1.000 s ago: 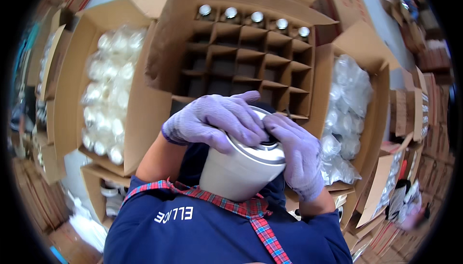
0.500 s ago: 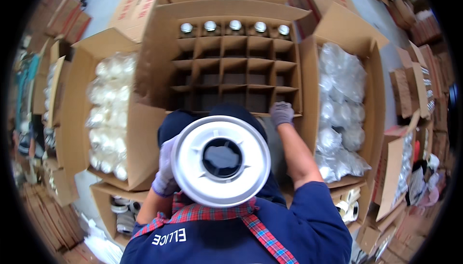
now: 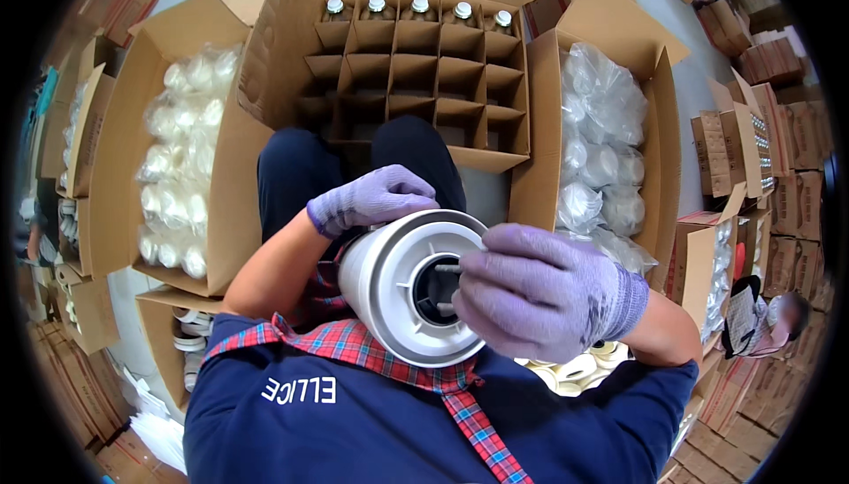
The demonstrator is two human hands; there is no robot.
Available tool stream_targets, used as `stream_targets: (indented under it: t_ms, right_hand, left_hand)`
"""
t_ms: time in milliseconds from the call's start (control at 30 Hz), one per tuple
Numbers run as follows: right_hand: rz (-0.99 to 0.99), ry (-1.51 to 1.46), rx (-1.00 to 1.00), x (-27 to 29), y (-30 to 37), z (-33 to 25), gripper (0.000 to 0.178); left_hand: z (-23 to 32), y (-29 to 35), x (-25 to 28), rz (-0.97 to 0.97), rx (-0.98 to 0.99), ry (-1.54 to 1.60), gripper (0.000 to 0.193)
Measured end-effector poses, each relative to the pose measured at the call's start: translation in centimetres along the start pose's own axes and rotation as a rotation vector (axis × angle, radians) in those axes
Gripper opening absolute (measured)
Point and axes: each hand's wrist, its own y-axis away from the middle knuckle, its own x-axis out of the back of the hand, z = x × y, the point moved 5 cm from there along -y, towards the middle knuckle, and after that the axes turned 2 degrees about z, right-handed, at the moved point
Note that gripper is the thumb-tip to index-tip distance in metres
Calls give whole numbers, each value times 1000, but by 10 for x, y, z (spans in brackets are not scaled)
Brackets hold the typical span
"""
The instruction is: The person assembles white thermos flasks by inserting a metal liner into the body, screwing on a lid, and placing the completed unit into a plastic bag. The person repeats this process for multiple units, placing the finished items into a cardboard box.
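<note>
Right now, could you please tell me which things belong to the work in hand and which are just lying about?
In hand:
pale cylinder, left hand at its side, right hand at its face

Seemingly lying about:
divided carton
capped bottles
bagged white pieces

I record the following changes. The right hand (image 3: 548, 294), which half a second ago was at the near right corner of the divided carton (image 3: 485, 158), is now at the right side of the canister (image 3: 389, 294), its fingers bent before the dark opening (image 3: 428, 294). Two slender grey ends (image 3: 447, 268) now show across that opening; I cannot tell whether the fingers hold them. I find the left hand (image 3: 376, 196) shifted from the canister's left side to its far rim. The canister, previously facing upward, now leans with its top toward the right, exposing its left wall.
</note>
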Motion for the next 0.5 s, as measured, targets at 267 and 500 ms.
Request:
stream_targets:
  t_ms: [267, 500]
  right_hand:
    - [-195, 19, 99, -3, -18, -19, 32]
    - [-144, -268, -497, -27, 20, 8, 30]
  left_hand:
    - [39, 15, -26, 39, -427, -422, 24]
    - [65, 106, -56, 662, -521, -1224, 20]
